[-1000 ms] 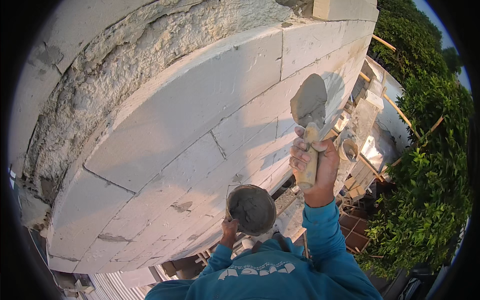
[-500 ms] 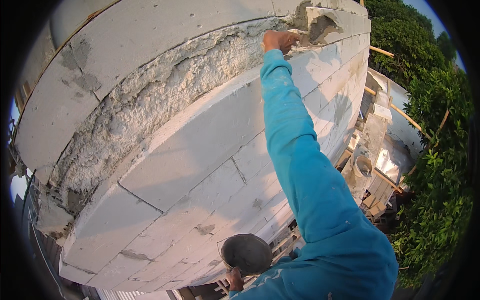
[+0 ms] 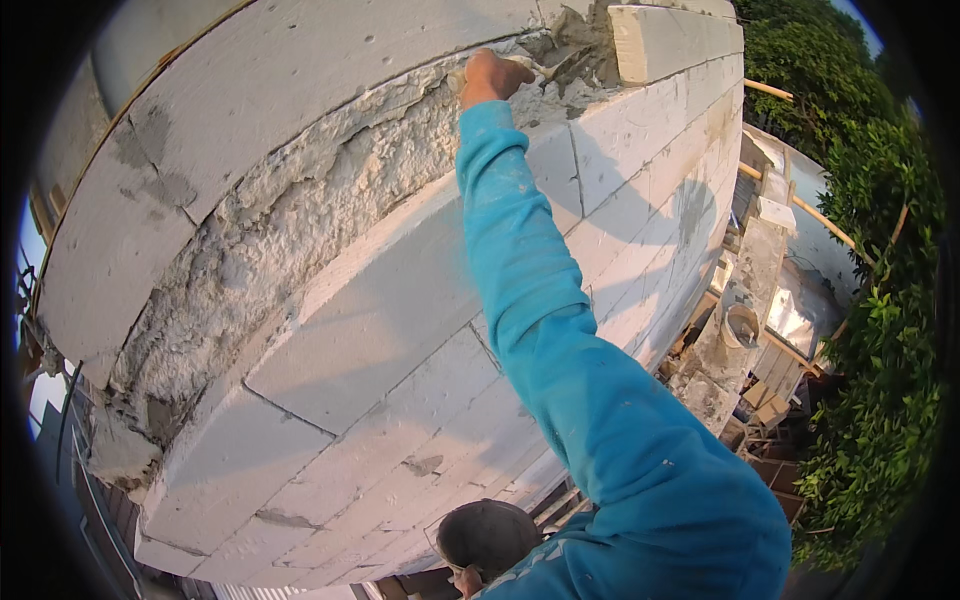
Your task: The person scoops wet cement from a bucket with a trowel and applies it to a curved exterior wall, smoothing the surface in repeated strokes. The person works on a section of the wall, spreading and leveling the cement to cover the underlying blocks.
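At the left end of the curved block wall, a rough mortar bed begins and runs along its top. In front of the wall's face, the left hand, partly cut off by the lower edge of the view, is closed on the rim of a dark bucket. Over the wall's top, the right hand is curled tightly round a trowel, mostly hidden in it, beside wet grey mortar. Next along, a white block stands on the wall; beyond the wall's right side are a pale bucket and green foliage
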Motion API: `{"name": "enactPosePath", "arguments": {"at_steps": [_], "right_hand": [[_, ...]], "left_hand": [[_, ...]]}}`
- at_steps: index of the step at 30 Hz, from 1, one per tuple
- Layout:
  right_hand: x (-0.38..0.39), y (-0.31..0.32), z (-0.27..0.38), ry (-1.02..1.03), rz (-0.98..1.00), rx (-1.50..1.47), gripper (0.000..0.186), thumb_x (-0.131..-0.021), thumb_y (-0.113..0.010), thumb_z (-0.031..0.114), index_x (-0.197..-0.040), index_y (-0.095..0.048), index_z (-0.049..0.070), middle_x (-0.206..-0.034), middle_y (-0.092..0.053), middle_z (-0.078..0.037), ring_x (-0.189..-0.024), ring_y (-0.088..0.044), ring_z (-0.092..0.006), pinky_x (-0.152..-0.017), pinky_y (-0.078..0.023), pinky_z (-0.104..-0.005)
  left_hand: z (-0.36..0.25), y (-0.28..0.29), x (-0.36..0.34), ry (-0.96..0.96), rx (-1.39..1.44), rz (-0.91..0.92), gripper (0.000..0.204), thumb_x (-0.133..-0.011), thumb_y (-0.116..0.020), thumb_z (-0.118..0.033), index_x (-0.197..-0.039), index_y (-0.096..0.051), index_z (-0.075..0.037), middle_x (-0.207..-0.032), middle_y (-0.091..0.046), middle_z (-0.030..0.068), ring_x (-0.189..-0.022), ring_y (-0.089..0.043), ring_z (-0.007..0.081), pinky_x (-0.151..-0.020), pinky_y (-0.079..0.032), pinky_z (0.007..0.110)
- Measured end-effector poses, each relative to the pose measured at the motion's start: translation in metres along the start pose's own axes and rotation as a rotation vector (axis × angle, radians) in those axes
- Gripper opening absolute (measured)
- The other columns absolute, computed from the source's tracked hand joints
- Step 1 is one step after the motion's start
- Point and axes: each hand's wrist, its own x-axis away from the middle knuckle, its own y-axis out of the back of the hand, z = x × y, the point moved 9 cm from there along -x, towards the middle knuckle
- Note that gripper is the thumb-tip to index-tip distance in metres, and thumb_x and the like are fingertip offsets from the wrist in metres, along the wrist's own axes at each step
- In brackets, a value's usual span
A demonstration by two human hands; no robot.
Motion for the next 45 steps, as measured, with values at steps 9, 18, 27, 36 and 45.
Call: {"name": "enactPosePath", "arguments": {"at_steps": [9,18,27,36,45], "right_hand": [[-0.059,-0.009,0.034,0.575,0.016,1.301,0.036,-0.083,-0.068,0.020,-0.113,-0.056,0.004,-0.116,-0.062,-0.014,-0.102,-0.063,-0.0284,-0.085,-0.054,-0.0360],[-0.068,-0.032,0.085,0.626,0.178,1.043,0.034,-0.083,-0.068,0.019,-0.110,-0.057,0.003,-0.111,-0.063,-0.015,-0.094,-0.063,-0.0293,-0.082,-0.054,-0.0390],[0.000,-0.016,0.048,-0.037,0.429,-0.624,0.040,-0.084,-0.063,0.016,-0.115,-0.047,-0.004,-0.111,-0.058,-0.020,-0.089,-0.062,-0.0325,-0.079,-0.054,-0.0436],[0.022,0.104,0.093,0.217,0.170,-0.699,0.047,-0.084,-0.059,0.012,-0.119,-0.037,-0.010,-0.111,-0.054,-0.025,-0.084,-0.060,-0.0356,-0.076,-0.055,-0.0482],[-0.099,0.079,0.024,0.196,-0.001,0.067,0.055,-0.087,-0.059,0.017,-0.119,-0.031,-0.018,-0.116,-0.052,-0.027,-0.082,-0.062,-0.0330,-0.074,-0.054,-0.0476]], "left_hand": [[-0.022,-0.013,-0.012,-0.056,-0.219,0.047,0.032,-0.068,-0.065,-0.004,-0.100,-0.063,-0.004,-0.086,-0.064,0.0130,-0.085,-0.062,0.0278,-0.070,-0.049,0.038],[-0.043,-0.028,-0.020,-0.133,-0.387,0.096,0.031,-0.067,-0.066,-0.003,-0.098,-0.064,-0.005,-0.087,-0.065,0.0135,-0.087,-0.062,0.0288,-0.071,-0.048,0.038],[-0.041,-0.024,-0.026,-0.226,-0.530,0.127,0.031,-0.066,-0.067,-0.003,-0.096,-0.065,-0.006,-0.087,-0.065,0.0140,-0.089,-0.063,0.0298,-0.073,-0.048,0.038],[-0.030,-0.028,-0.034,-0.406,-0.733,0.192,0.030,-0.065,-0.068,-0.003,-0.095,-0.066,-0.007,-0.087,-0.065,0.0145,-0.092,-0.063,0.0309,-0.075,-0.048,0.038],[-0.031,-0.029,-0.042,-0.673,-0.959,0.252,0.029,-0.064,-0.069,-0.002,-0.093,-0.067,-0.007,-0.088,-0.066,0.0150,-0.094,-0.064,0.0319,-0.076,-0.048,0.038]]}}
